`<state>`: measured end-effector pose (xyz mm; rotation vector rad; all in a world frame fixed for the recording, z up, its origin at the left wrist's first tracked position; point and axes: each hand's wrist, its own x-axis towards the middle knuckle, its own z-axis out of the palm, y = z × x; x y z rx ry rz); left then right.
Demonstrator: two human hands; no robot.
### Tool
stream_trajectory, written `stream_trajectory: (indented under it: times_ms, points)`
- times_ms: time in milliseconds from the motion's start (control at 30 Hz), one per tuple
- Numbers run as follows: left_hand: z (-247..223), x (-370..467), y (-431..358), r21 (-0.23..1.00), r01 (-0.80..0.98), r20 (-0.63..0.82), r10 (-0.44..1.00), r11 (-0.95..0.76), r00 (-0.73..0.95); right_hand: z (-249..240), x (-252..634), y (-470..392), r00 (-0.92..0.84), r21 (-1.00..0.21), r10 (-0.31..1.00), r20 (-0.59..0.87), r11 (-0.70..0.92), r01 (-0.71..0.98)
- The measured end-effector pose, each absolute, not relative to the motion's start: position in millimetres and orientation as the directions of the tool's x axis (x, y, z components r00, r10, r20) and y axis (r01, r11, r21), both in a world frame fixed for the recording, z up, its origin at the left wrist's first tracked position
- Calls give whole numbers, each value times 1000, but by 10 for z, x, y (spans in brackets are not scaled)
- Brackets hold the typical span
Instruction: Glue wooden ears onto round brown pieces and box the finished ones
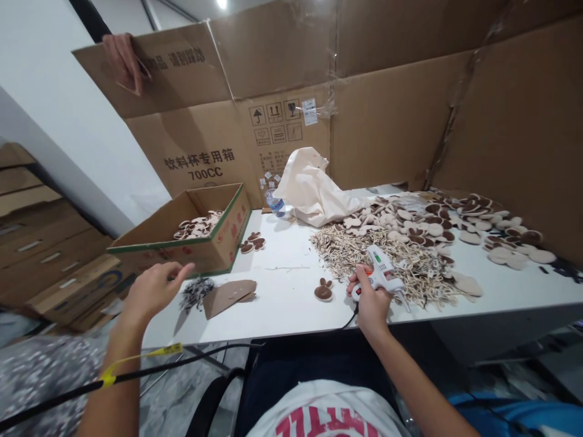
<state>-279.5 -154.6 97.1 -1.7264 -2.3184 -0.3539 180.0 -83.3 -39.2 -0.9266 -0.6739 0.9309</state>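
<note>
My right hand (pixel 374 303) is wrapped round a white hot glue gun (pixel 381 267) with a small green display. Its nozzle points down and right, over the front of a heap of beige cord pieces (pixel 337 249). Left of this hand, a brown bunny-shaped felt piece (pixel 323 290) lies on the white table. My left hand (pixel 157 290) is raised near the box's front corner, fingers apart and nothing visible in them. Beside it are a tuft of dark, stringy threads (pixel 197 292) and a piece of brown cardboard (pixel 230 297).
An open carton (pixel 239 233) at left holds several felt pieces; more bunny pieces (pixel 252 243) lie beside it. Felt shapes (pixel 423 221) pile up at right. A cream cloth bag (pixel 310 188) and water bottle (pixel 275 203) stand before cardboard walls (pixel 387 121). Another person's hand (pixel 125 60) grips the wall's top.
</note>
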Motion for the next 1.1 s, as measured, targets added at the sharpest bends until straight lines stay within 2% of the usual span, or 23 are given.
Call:
stream_trajectory:
  times_ms: [67,100,200,300,467,600,733,900,1100]
  points:
    - [990,-2655,-1524,19,963,443,861,267,-248,-395,1796,-828,452,-885,888,91,280,-372]
    - [988,-2552,-1501,38,978,503,841,207,-198,-392,1793,-827,450,-884,888,89,278,-375]
    - [926,-2105,-1381,190,976,619,785,-106,-35,-374,1785,-830,434,-885,896,97,277,-374]
    - [818,-1501,-1196,322,892,584,808,-318,77,-355,1786,-845,410,-896,906,102,263,-357]
    - [716,-535,-784,430,653,490,768,-624,412,-326,1788,-856,373,-898,921,114,256,-358]
    - [653,-50,-430,589,493,426,764,-641,484,-303,1777,-843,359,-896,929,94,236,-375]
    - [492,179,-229,653,378,416,728,-656,545,-310,1769,-826,351,-890,933,74,221,-399]
    - [264,283,-267,584,312,586,655,-749,477,-329,1757,-805,353,-888,935,38,193,-418]
    - [183,295,-296,518,330,587,609,-789,533,-328,1751,-801,364,-910,930,60,200,-362]
